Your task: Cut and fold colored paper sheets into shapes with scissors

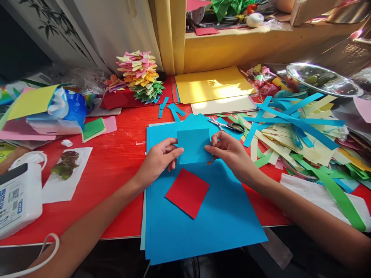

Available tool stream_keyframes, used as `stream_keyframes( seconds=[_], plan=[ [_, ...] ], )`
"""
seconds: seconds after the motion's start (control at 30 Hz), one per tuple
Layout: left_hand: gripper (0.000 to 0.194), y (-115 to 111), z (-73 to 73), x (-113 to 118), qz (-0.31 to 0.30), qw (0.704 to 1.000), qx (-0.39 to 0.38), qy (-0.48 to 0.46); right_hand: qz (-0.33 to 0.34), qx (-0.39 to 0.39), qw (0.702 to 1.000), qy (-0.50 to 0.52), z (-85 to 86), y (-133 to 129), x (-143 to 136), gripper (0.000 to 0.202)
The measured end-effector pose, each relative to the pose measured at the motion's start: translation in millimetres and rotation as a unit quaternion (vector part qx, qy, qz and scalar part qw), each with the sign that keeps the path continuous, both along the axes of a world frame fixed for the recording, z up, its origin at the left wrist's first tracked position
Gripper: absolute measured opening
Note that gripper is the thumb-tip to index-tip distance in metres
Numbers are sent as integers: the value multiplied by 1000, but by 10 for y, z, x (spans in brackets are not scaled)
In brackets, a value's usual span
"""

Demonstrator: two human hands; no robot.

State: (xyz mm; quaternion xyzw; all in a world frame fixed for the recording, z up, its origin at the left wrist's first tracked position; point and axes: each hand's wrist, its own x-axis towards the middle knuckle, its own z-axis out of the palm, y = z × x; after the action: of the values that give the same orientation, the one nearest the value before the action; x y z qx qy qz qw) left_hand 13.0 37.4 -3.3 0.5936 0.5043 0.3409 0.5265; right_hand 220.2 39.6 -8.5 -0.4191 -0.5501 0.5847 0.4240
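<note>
A small blue paper square (pixel 193 146) is held up between both hands. My left hand (pixel 164 156) pinches its left edge, thumb in front. At the right edge, my right hand (pixel 224 148) grips it between thumb and fingers. Below the square, a red paper square (pixel 187 193) lies turned like a diamond on large blue sheets (pixel 208 227). Scissors with black handles (pixel 228 126) rest just beyond my right hand, on blue paper.
Cut paper strips (pixel 295 131) are heaped at the right beside a metal bowl (pixel 324 79). Yellow sheets (pixel 214 85) lie at the back, near a folded-paper tower (pixel 142 77). A tissue pack (pixel 63 112) and a white device (pixel 21 200) stand on the left.
</note>
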Motion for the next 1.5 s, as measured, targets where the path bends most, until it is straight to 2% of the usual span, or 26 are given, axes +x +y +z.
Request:
stream_keyframes(
  seconds=[0.13, 0.23, 0.33, 0.43, 0.53, 0.73, 0.8, 0.87, 0.97, 1.0, 1.07, 1.13, 1.17, 1.23, 1.3, 1.33, 1.4, 1.5],
  plan=[
    [26, -52, 12, 4, 15, 996, 68, 61, -6, 56, 996, -74, -30, -36, -8, 18],
    [24, -73, 23, 1, 28, 981, 139, 130, -23, 75, 992, -95, -26, -56, -16, 35],
    [24, -62, 12, -2, 21, 973, 161, 164, -19, 89, 988, -128, -30, -55, -16, 50],
    [22, -34, -19, -5, 5, 970, 153, 191, 2, 111, 974, -196, -41, -44, -19, 35],
    [23, -12, -54, -8, -4, 957, 177, 229, 14, 146, 958, -245, -41, -42, -32, 21],
    [22, -30, -70, -9, -15, 944, 225, 242, 19, 153, 949, -275, -35, -69, -51, 26],
    [20, -48, -57, -40, -17, 922, 295, 249, 5, 153, 953, -260, -31, -75, -47, 28],
    [22, -58, -44, -107, -23, 874, 410, 259, -29, 137, 970, -197, -17, -69, -37, 30],
    [31, -54, -37, -239, -56, 779, 551, 295, -49, 3, 997, -54, 11, -33, -10, 40],
    [33, -49, -37, -273, -74, 758, 569, 310, -31, -54, 998, -25, 18, -19, -1, 44],
    [34, -38, -35, -304, -113, 745, 569, 329, 17, -134, 991, -8, 25, 4, 11, 47],
    [31, -28, -23, -275, -123, 761, 545, 330, 33, -155, 987, -16, 20, 16, 12, 48],
    [29, -22, -13, -244, -104, 782, 524, 322, 19, -152, 988, -22, 14, 18, 9, 49],
    [28, -8, 13, -170, -22, 851, 443, 281, -29, -126, 991, -29, 0, 17, 1, 49],
    [31, 8, 33, -107, 44, 933, 300, 195, -67, -89, 993, -31, -15, 10, -8, 51],
    [34, 14, 37, -83, 55, 962, 222, 146, -74, -74, 994, -31, -22, 4, -13, 52],
    [40, 21, 37, -53, 46, 991, 103, 70, -67, -51, 996, -33, -38, -10, -23, 53],
    [32, 45, 58, -58, 53, 997, 42, 25, -43, -28, 998, -29, -58, -29, -38, 55]
  ],
)
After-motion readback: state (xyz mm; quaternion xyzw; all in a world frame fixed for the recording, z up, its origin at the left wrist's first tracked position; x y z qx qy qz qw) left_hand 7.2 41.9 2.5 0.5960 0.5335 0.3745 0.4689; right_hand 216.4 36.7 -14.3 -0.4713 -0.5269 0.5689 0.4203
